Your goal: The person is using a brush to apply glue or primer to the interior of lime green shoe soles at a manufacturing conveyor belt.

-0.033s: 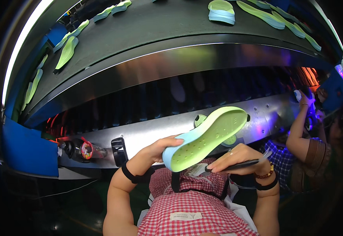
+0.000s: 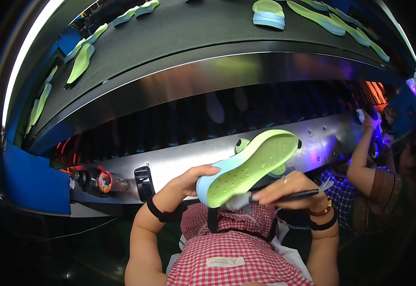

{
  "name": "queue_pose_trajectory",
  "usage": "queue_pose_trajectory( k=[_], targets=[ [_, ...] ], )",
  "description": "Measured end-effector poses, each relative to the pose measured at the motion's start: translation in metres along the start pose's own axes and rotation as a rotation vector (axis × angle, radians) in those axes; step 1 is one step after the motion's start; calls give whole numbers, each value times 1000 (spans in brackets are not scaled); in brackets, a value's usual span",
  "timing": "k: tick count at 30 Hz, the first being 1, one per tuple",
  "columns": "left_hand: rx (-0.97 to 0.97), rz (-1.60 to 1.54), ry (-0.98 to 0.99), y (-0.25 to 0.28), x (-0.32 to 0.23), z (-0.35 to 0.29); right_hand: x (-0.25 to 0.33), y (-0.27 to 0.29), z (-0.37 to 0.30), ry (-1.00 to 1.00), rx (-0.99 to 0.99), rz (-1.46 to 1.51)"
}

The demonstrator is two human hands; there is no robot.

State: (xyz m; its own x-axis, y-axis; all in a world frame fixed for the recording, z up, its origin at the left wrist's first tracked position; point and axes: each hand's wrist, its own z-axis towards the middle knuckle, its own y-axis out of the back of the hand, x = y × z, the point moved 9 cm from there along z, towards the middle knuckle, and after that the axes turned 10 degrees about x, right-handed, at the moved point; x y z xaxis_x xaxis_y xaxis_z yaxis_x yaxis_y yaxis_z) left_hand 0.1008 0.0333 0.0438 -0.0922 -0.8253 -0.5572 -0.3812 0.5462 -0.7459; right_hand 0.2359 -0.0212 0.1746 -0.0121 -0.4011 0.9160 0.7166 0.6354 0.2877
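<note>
My left hand (image 2: 192, 180) grips one end of a green and light-blue shoe sole (image 2: 253, 167), thumb on its edge. The sole is tilted, its hollow, dotted green face showing. In my right hand (image 2: 289, 191) is a brush (image 2: 301, 194) with a black handle. Its pale bristles, blurred by motion, are at the sole's lower edge; whether they touch it I cannot tell. Behind the held sole, another green piece (image 2: 279, 170) lies partly hidden on the metal bench, and a small green end with a black tip (image 2: 242, 144) shows beside it.
A metal bench (image 2: 208, 157) runs before me, with a black phone-like object (image 2: 144, 183), a dark bottle (image 2: 88, 180) and a reddish cup (image 2: 112, 182) at left. Beyond is a dark conveyor belt (image 2: 184, 43) carrying several soles. At right, another person's arm (image 2: 363, 157) reaches over the bench.
My right hand and the brush have moved slightly upward, bringing the bristles to the sole's lower edge. The sole has shifted slightly in my left hand's grip.
</note>
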Motion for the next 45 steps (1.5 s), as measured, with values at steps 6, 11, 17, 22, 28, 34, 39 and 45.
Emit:
queue_pose_trajectory(
  k=[6,11,17,22,28,34,39,45],
  targets=[
    [-17,193,-165,-21,-15,-14,-15,-8,-10,-91,35,-43],
    [-549,132,-338,-24,-26,-55,-22,12,-19,-50,-181,-77],
    [-709,88,-429,-13,-29,-69,-12,14,-30,-43,-270,-123],
    [-401,29,-562,39,-26,-59,-29,6,-30,-62,-208,-63],
    [-14,-222,-530,41,-21,-42,-40,34,-39,-177,-459,-124],
    [400,-576,-533,8,-47,-38,0,-2,-24,0,-171,-167],
    [266,-342,-751,17,-44,24,-41,11,-32,-221,-541,-28],
    [74,-438,-734,12,-20,48,-106,13,-28,-343,-663,321]
  ],
)
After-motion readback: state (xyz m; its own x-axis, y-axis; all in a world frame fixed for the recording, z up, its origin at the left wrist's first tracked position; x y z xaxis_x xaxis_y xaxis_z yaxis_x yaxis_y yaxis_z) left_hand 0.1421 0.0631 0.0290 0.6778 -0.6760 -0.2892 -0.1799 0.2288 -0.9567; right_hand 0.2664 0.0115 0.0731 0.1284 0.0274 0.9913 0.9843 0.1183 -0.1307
